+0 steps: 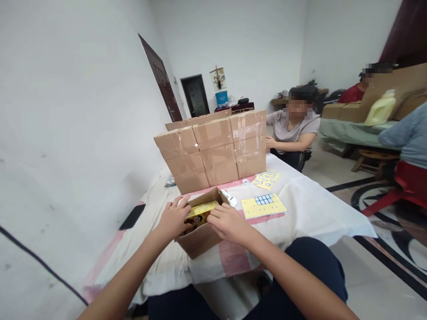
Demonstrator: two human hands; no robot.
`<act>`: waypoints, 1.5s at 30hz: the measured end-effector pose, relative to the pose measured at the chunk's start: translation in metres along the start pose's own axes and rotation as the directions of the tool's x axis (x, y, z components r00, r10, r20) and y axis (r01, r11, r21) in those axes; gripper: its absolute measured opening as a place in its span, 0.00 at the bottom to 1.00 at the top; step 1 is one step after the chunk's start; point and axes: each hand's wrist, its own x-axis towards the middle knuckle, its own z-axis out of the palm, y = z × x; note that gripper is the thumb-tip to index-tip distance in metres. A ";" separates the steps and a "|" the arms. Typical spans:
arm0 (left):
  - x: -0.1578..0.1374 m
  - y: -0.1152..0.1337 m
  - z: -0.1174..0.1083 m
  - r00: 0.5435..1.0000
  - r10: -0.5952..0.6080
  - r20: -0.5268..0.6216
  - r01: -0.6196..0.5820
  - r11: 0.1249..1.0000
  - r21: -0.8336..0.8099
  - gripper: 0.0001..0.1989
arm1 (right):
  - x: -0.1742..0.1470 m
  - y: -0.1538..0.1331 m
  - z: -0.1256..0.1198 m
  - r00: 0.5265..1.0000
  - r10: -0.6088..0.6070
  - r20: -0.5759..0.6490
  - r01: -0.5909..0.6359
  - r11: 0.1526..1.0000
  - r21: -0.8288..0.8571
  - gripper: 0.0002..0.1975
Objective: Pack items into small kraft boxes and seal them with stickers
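Note:
An open-topped cardboard box stands on the cloth in front of me. Inside it sits a yellow box with a dark printed picture, partly covered by my fingers. My left hand reaches over the left side, its fingers closed on the yellow box's left end. From the right, my right hand has its fingers bent over the rim and closed on the other end of the yellow box. The lower part of the yellow box is hidden inside the cardboard.
A taped wall of several cardboard boxes rises just behind. To the right lie yellow patterned sheets, a tape roll and a white device. A black phone-like slab lies left. A person crouches beyond the table's right side.

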 end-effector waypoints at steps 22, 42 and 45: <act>0.020 0.010 0.008 0.994 -0.025 0.103 0.033 0.996 -0.077 0.11 | -0.013 0.005 0.001 1.000 0.029 -0.004 -0.029 0.998 0.054 0.05; 0.022 0.032 0.000 0.992 -0.070 0.105 0.072 0.997 -0.011 0.18 | -0.013 0.004 -0.001 0.999 0.038 0.001 -0.038 0.998 0.043 0.05; 0.021 0.033 0.000 0.995 -0.062 0.080 0.062 0.998 0.002 0.14 | -0.012 0.004 -0.001 0.999 0.040 0.008 -0.040 0.999 0.024 0.05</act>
